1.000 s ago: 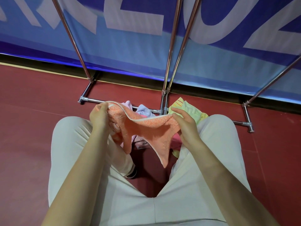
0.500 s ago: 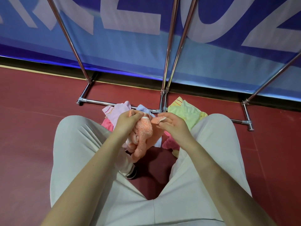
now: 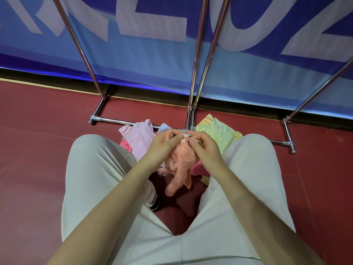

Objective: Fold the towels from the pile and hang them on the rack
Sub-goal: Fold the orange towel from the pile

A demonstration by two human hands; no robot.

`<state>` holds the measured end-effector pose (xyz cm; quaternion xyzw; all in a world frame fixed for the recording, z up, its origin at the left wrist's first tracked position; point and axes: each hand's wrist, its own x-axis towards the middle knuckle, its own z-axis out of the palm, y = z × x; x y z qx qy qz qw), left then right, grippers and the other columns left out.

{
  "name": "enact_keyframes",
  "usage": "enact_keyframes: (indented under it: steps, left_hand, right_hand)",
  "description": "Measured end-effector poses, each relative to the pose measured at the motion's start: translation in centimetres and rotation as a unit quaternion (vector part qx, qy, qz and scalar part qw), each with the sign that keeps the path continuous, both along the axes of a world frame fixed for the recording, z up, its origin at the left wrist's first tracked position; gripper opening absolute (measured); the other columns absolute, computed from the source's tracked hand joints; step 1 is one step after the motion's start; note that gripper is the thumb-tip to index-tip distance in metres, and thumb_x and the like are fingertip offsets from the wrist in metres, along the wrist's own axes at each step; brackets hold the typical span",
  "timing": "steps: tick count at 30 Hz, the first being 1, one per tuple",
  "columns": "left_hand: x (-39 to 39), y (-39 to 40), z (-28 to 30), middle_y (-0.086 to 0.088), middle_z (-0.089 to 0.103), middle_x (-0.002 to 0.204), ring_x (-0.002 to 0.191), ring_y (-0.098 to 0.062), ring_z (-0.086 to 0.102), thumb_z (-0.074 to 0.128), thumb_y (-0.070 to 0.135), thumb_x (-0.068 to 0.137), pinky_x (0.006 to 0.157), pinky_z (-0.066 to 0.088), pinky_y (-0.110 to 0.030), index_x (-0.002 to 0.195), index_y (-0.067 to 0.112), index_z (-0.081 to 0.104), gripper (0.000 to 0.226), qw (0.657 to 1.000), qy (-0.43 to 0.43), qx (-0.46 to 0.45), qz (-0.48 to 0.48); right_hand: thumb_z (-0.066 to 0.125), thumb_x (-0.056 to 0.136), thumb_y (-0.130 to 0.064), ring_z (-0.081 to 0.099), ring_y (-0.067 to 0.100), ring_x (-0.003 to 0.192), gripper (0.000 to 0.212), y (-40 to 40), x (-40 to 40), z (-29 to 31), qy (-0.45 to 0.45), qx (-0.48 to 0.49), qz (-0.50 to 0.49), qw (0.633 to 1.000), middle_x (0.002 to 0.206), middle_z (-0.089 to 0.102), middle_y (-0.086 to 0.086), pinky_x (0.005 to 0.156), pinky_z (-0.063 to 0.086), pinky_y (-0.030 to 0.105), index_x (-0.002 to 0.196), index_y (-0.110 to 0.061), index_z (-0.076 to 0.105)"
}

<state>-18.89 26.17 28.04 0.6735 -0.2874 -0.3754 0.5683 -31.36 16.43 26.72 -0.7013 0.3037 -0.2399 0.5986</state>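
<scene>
An orange towel (image 3: 181, 165) hangs bunched between my knees. My left hand (image 3: 162, 148) and my right hand (image 3: 204, 148) both pinch its top edge, thumbs almost touching. Behind them on the red floor lies the pile: a pale pink towel (image 3: 139, 137), a light blue one (image 3: 165, 127), a yellow-green one (image 3: 215, 129) and darker pink cloth (image 3: 198, 168) underneath. The chrome rack's base bar (image 3: 122, 121) and uprights (image 3: 196, 54) stand just beyond the pile. My hands hide part of the pile.
My legs in light trousers (image 3: 99, 169) frame the pile on both sides, with a shoe (image 3: 154, 204) below the towel. A blue banner (image 3: 152, 44) stands behind the rack. Red floor (image 3: 34, 150) stretches left and right.
A second ago the orange towel was stretched wide between my hands. My hands have come together at the middle, so the towel now hangs doubled and bunched.
</scene>
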Motion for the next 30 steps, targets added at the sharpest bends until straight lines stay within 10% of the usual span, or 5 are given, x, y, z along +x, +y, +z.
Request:
enact_keyframes:
  steps: [7, 13, 30]
  left_hand:
    - [0.2, -0.5, 0.0, -0.001, 0.066, 0.085, 0.076, -0.008, 0.059, 0.042, 0.020, 0.100, 0.074, 0.049, -0.029, 0.081, 0.014, 0.065, 0.030, 0.991, -0.006, 0.051, 0.124]
    - [4.2, 1.2, -0.6, -0.022, 0.060, 0.094, 0.088, -0.029, 0.053, 0.038, 0.024, 0.103, 0.076, 0.036, -0.036, 0.092, -0.008, 0.056, 0.039, 0.950, -0.246, 0.099, 0.164]
    - [3.1, 0.6, -0.4, 0.000, 0.055, 0.073, 0.080, -0.008, 0.054, 0.041, 0.017, 0.101, 0.076, 0.043, -0.012, 0.076, 0.017, 0.060, 0.032, 0.977, 0.011, 0.009, 0.214]
  right_hand:
    - [0.059, 0.092, -0.013, 0.050, -0.006, 0.064, 0.014, 0.1, 0.3, -0.1, 0.040, -0.030, -0.083, 0.995, 0.075, 0.055, -0.007, 0.062, 0.040, 0.008, 0.079, -0.015, 0.054]
    - [0.057, 0.094, -0.017, 0.050, -0.001, 0.071, 0.011, -1.7, -0.6, -0.2, 0.047, -0.036, -0.192, 0.980, 0.078, 0.054, -0.009, 0.063, 0.039, 0.005, 0.089, -0.007, 0.055]
    - [0.059, 0.091, -0.008, 0.052, -0.003, 0.064, 0.012, -0.3, -0.3, 0.3, -0.015, -0.032, -0.138, 0.990, 0.069, 0.057, -0.012, 0.064, 0.043, 0.012, 0.079, -0.011, 0.057]
